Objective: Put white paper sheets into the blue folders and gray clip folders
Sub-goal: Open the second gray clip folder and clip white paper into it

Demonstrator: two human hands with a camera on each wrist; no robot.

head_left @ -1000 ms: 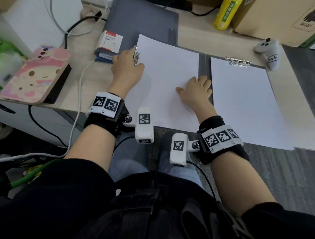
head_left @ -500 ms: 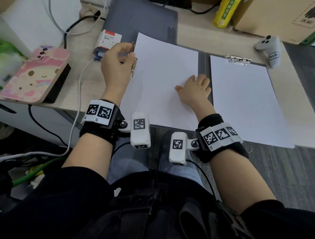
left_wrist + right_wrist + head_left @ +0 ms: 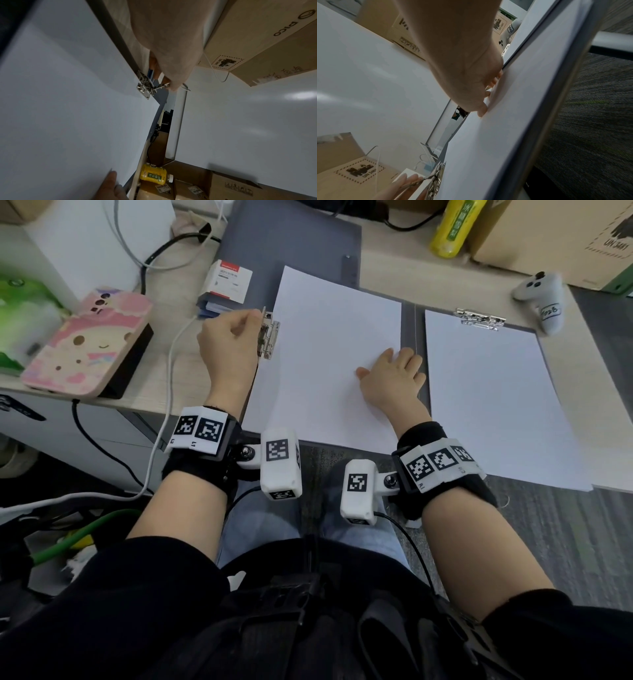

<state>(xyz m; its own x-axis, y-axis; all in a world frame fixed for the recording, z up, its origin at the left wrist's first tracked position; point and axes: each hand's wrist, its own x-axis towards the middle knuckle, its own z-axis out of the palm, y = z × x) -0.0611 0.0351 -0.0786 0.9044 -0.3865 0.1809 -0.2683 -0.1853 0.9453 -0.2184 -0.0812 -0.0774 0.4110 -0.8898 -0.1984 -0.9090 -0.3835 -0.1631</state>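
A gray clip folder (image 3: 412, 344) lies open on the desk. One white sheet (image 3: 329, 337) lies on its left half and another white sheet (image 3: 489, 392) sits under the top clip (image 3: 479, 318) on its right half. My left hand (image 3: 257, 318) pinches the raised lever of the side metal clip (image 3: 269, 337) at the left sheet's edge; the left wrist view shows the same clip (image 3: 145, 86) and lever. My right hand (image 3: 394, 364) lies flat on the left sheet, its fingertips (image 3: 482, 112) pressing the paper down.
A second closed gray folder (image 3: 291, 241) lies behind. A small white box (image 3: 227, 282), a pink phone (image 3: 89, 344) and cables crowd the left. A yellow bottle (image 3: 452, 224), a cardboard box (image 3: 555, 234) and a white controller (image 3: 541, 299) stand at the back right.
My left hand has drawn back to the left, lifting the side clip's lever from flat to raised. The right hand has stayed flat on the sheet.
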